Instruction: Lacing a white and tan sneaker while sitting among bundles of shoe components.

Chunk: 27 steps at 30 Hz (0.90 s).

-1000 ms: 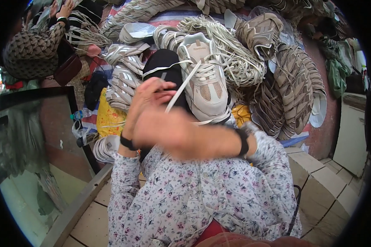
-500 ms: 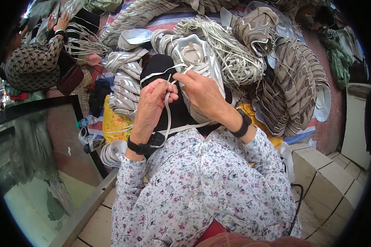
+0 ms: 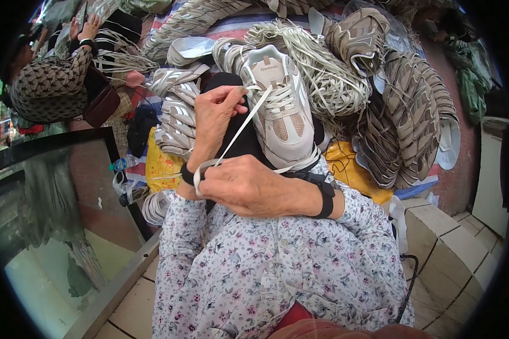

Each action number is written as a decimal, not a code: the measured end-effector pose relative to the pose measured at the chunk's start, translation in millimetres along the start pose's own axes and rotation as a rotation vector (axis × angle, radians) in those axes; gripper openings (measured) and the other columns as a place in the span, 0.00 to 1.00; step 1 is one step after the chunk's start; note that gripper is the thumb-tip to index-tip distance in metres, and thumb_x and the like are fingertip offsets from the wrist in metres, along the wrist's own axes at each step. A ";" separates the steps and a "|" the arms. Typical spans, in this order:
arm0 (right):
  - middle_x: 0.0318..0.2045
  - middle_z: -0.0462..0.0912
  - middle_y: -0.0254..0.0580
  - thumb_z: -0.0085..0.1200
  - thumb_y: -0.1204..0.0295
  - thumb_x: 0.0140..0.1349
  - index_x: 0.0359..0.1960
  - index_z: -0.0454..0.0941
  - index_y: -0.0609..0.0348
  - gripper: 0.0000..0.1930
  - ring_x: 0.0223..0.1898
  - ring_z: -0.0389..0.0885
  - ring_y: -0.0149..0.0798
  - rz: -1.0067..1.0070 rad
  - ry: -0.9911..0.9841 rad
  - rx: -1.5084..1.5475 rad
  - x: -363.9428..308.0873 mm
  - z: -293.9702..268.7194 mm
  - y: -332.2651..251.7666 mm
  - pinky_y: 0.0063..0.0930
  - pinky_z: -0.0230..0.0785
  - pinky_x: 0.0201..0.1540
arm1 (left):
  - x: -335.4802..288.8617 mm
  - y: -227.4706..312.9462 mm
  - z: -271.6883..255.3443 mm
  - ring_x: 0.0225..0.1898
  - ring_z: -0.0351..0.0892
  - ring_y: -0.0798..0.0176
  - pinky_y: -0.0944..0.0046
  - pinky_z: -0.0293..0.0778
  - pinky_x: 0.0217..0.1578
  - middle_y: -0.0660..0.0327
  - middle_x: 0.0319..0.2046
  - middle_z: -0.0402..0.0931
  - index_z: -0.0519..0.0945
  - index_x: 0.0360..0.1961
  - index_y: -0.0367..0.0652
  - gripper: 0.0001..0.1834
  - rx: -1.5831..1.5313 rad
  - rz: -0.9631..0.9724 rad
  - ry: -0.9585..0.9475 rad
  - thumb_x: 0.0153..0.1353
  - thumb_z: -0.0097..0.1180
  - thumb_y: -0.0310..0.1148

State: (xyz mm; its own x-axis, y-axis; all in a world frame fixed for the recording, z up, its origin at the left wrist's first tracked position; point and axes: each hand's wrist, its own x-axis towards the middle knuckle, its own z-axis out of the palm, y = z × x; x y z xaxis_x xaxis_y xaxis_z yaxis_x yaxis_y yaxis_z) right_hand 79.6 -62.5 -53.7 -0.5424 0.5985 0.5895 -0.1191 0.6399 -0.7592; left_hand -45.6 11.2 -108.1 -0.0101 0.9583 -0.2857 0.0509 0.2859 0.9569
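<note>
A beige and white sneaker rests on my black-covered lap, toe toward me, its white laces partly threaded. Beside its upper left eyelets, my left hand is closed in a pinch on a bit of lace by the collar. Lower and nearer me, my right hand is closed on the shoelace, which runs taut from the sneaker's tongue down to my fingers. A loop of that lace bends round beside my left wrist. The fingertips of my right hand are partly hidden behind its back.
A bundle of pale laces lies beyond the sneaker. Stacked shoe uppers fill the right, with more uppers at left. Yellow bags lie beneath. A glass panel stands left; another person sits far left.
My right hand has moved from the sneaker's collar down toward me, drawing the lace out long. My left hand has shifted up to the eyelets. The sneaker's front is now uncovered.
</note>
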 end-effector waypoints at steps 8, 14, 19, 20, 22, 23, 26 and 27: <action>0.23 0.73 0.44 0.58 0.80 0.55 0.34 0.73 0.63 0.07 0.24 0.78 0.46 0.017 -0.118 0.257 -4.7 9.4 -17.4 0.40 0.70 0.26 | 19.9 -11.3 27.5 0.22 0.81 0.73 0.73 0.75 0.26 0.61 0.21 0.84 0.87 0.34 0.32 0.11 0.245 0.173 0.001 0.62 0.64 0.32; 0.22 0.73 0.46 0.57 0.81 0.55 0.30 0.71 0.65 0.06 0.23 0.78 0.48 0.054 -0.149 0.319 -10.7 11.6 -22.1 0.40 0.69 0.26 | 19.6 -5.1 33.2 0.22 0.84 0.65 0.66 0.77 0.29 0.53 0.20 0.84 0.87 0.30 0.31 0.12 0.493 0.291 0.076 0.57 0.63 0.33; 0.20 0.73 0.47 0.56 0.81 0.56 0.24 0.68 0.64 0.08 0.23 0.78 0.49 0.078 -0.088 0.352 -10.6 9.4 -22.0 0.41 0.68 0.27 | 21.4 0.3 34.2 0.21 0.84 0.58 0.63 0.77 0.28 0.49 0.19 0.82 0.86 0.28 0.32 0.11 0.630 0.341 0.085 0.54 0.61 0.32; 0.20 0.73 0.47 0.56 0.80 0.56 0.24 0.68 0.65 0.08 0.23 0.78 0.49 0.077 -0.074 0.360 -10.3 9.1 -22.6 0.40 0.68 0.27 | 21.8 0.9 34.3 0.20 0.83 0.57 0.62 0.77 0.28 0.49 0.19 0.81 0.86 0.27 0.32 0.11 0.657 0.345 0.087 0.53 0.61 0.31; 0.21 0.73 0.47 0.57 0.80 0.56 0.24 0.69 0.64 0.08 0.24 0.78 0.49 0.076 -0.061 0.362 -10.2 7.7 -23.0 0.39 0.68 0.27 | 23.3 1.6 34.5 0.20 0.83 0.56 0.62 0.77 0.27 0.49 0.18 0.81 0.85 0.27 0.32 0.11 0.651 0.374 0.055 0.53 0.61 0.31; 0.21 0.73 0.47 0.57 0.80 0.56 0.24 0.69 0.64 0.08 0.24 0.78 0.48 0.077 -0.064 0.359 -9.9 7.6 -23.4 0.39 0.68 0.28 | 23.6 1.8 34.4 0.20 0.83 0.56 0.61 0.76 0.27 0.49 0.18 0.80 0.85 0.27 0.32 0.11 0.647 0.386 0.041 0.53 0.61 0.31; 0.21 0.73 0.47 0.57 0.79 0.56 0.24 0.69 0.64 0.08 0.24 0.78 0.48 0.088 -0.069 0.352 -10.0 7.0 -23.4 0.39 0.68 0.28 | 25.8 3.5 34.7 0.22 0.84 0.51 0.58 0.77 0.28 0.47 0.19 0.80 0.85 0.26 0.32 0.10 0.664 0.382 0.008 0.53 0.60 0.31; 0.21 0.73 0.48 0.57 0.79 0.56 0.24 0.69 0.64 0.08 0.24 0.78 0.48 0.092 -0.070 0.350 -9.8 7.1 -23.4 0.39 0.68 0.28 | 26.9 4.8 34.8 0.23 0.84 0.49 0.56 0.77 0.29 0.46 0.19 0.80 0.85 0.26 0.33 0.10 0.716 0.422 -0.005 0.52 0.60 0.31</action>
State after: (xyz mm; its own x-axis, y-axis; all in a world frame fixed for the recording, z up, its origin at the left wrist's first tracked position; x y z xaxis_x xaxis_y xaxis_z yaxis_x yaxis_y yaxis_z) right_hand 81.8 -86.7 -43.7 -0.6180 0.6042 0.5031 -0.3375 0.3740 -0.8638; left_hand -10.8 38.2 -113.0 0.1569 0.9837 0.0882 0.6723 -0.1718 0.7201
